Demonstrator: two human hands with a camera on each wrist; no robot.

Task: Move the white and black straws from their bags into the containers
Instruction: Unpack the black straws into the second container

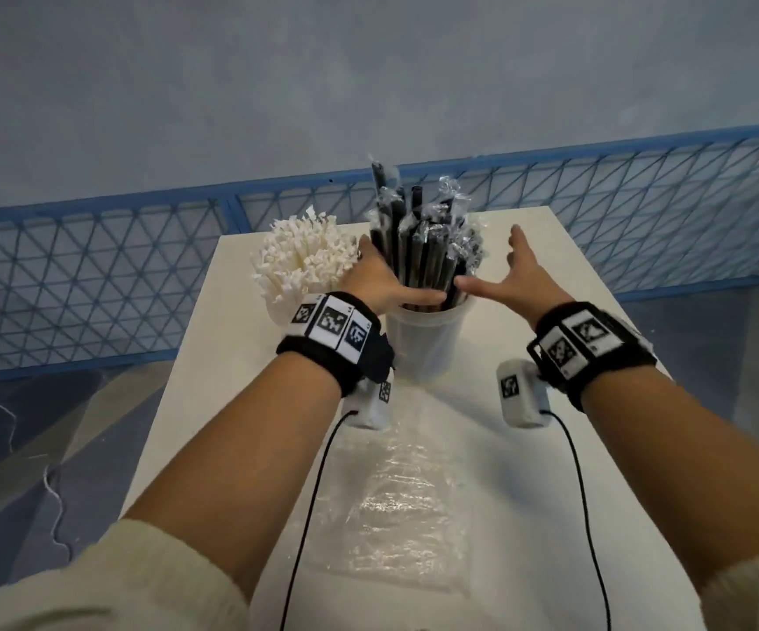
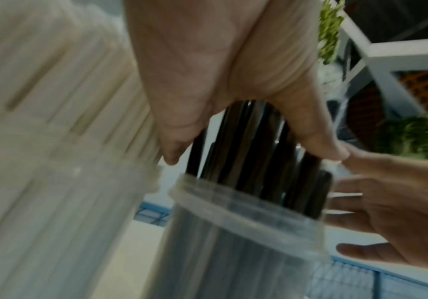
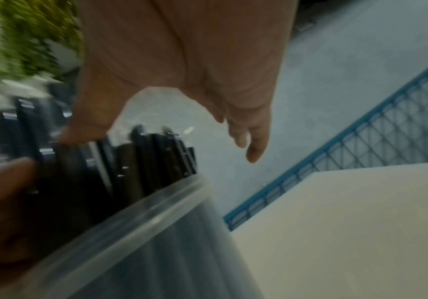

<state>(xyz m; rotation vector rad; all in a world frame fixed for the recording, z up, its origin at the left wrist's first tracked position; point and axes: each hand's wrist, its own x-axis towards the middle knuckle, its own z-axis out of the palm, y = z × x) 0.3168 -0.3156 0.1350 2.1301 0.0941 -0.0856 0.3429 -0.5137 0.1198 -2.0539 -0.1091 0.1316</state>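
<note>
The black straws [image 1: 423,252], most in clear wrappers, stand bundled in 1 translucent container [image 1: 427,339] at the table's [image 1: 550,275] far end, with the white straws [image 1: 304,257] packed in a 2nd container just left of it. Our left hand [image 1: 377,280] curls around the black bundle above the rim; our right hand [image 1: 514,275] hovers spread wide beside it. We judge the job is settling: squeeze gently, tap strays down. An empty clear bag [image 1: 405,507] lies nearer us.

White straws [image 1: 302,257] stand left of black straws [image 1: 427,248].
</note>
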